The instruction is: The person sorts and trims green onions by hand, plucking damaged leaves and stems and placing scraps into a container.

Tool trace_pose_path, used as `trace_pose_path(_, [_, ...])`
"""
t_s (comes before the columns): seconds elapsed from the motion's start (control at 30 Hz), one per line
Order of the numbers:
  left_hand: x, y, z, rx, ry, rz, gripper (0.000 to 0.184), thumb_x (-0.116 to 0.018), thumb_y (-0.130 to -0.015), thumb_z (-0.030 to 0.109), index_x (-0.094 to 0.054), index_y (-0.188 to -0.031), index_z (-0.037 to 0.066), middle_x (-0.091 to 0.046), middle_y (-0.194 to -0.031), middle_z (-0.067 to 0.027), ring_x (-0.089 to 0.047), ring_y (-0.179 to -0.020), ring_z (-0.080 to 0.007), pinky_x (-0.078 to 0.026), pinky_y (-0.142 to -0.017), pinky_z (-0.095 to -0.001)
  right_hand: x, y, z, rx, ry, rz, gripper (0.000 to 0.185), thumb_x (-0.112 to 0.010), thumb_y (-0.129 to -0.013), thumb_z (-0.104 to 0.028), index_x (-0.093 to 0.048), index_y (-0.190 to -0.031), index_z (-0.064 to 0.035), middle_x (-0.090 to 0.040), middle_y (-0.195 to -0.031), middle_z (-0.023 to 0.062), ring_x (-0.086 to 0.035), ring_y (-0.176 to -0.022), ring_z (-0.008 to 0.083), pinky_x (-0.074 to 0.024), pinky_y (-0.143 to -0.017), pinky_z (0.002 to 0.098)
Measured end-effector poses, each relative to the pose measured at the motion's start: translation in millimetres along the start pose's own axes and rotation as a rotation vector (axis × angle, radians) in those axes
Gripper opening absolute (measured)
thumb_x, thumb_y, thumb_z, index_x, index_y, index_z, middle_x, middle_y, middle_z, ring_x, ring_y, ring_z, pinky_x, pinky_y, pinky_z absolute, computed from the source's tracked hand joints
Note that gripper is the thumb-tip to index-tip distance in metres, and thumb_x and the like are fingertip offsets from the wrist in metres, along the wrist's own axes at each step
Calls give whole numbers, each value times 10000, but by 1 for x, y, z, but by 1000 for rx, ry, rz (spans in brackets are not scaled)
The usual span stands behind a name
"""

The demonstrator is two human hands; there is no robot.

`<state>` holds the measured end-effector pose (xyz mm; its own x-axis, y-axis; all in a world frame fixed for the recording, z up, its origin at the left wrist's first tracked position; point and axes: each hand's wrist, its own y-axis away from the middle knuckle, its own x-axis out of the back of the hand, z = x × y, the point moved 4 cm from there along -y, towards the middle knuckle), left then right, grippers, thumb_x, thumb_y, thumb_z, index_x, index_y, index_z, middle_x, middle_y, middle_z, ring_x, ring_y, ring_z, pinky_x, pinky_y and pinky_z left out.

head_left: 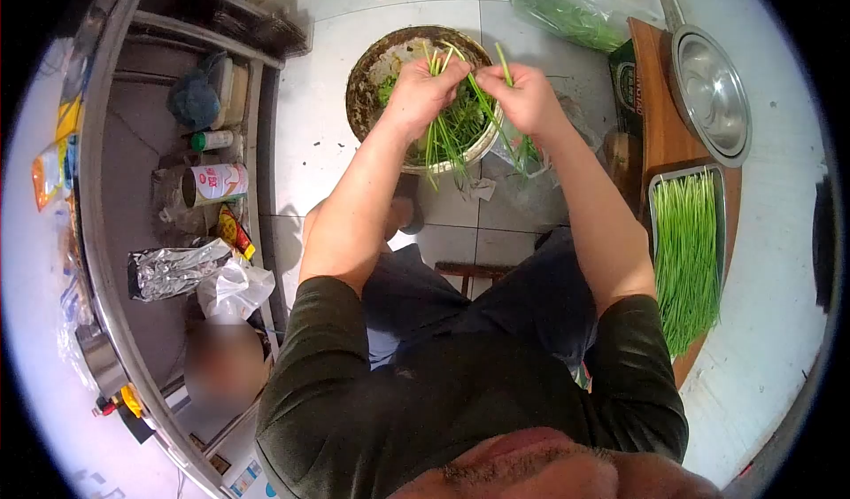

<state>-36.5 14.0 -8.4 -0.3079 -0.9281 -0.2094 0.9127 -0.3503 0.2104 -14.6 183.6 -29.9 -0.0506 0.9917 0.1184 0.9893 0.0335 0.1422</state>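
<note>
Over a round bucket (359,100) with a stained inner wall, my left hand (423,96) is closed on a bunch of thin green stalks (436,149), which hang down from it. My right hand (522,96) is just to the right, its fingers pinching a few green stalks (503,63), with pale tips pointing up. Green leaves and scraps lie inside the bucket, partly hidden by my hands and the stalks. At the right, a metal tray (719,200) holds many long green stalks (686,260) laid side by side.
A steel bowl (711,96) rests on the brown board (660,136) at the right. A plastic bag of greens (567,7) lies at the top right. Shelves on the left hold a can (217,185), a foil bag (177,270) and a white plastic bag (237,288).
</note>
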Motion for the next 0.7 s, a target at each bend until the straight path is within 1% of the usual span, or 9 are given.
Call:
trace_pose_path(0.07, [-1,2,3,14,-35,4,122,-677,-899,186,-640,-894,70,-512,-633,59,-412,-514,-44,-310,-472,-206,-1,0,0,-31,79,-19,326,-712,-844,-289,-701,-1068,-52,-700,-898,63,-616,-802,116,-493,-744,293])
trace_pose_path(0.17, [-10,0,-1,19,-31,57,117,-673,-890,156,-655,-822,62,-539,-632,53,-439,-533,-40,-320,-478,-222,8,-1,-7,156,-39,79,314,-701,-857,-267,-698,-1040,-12,-698,-911,55,-605,-783,109,-487,-723,282])
trace_pose_path(0.27, [-13,1,0,21,-111,36,121,-690,-877,162,-665,-817,61,-542,-637,54,-442,-541,-44,-330,-483,-229,4,1,-13,82,-132,71,300,-699,-860,-240,-695,-1024,10,-695,-911,43,-602,-777,109,-483,-715,266])
trace_pose_path(0.37, [-15,2,-2,60,-176,-32,123,-692,-873,171,-679,-825,58,-543,-639,55,-441,-546,-47,-342,-487,-239,1,5,-17,6,-188,26,288,-695,-863,-227,-695,-1019,15,-675,-846,19,-579,-731,100,-464,-668,258])
trace_pose_path(0.47, [-19,5,-2,105,-247,-81,139,-697,-876,195,-644,-809,85,-512,-619,69,-409,-524,-33,-297,-470,-209,2,7,-18,-80,-217,-93,255,-688,-865,-209,-700,-999,6,-643,-770,-5,-541,-680,76,-424,-606,242])
trace_pose_path(0.57, [-16,1,-13,124,-321,-141,135,-683,-880,184,-643,-806,79,-508,-616,67,-412,-528,-32,-298,-474,-213,2,5,-12,-63,-186,-63,224,-679,-862,-203,-702,-961,-3,-601,-702,-23,-488,-618,54,-374,-546,238])
trace_pose_path(0.7, [-20,3,-12,133,-289,-205,109,-666,-885,167,-650,-847,66,-491,-604,64,-399,-523,-36,-297,-482,-220,7,6,-18,-83,-283,12,233,-676,-852,-220,-689,-947,-8,-555,-655,-35,-457,-571,51,-347,-515,237])
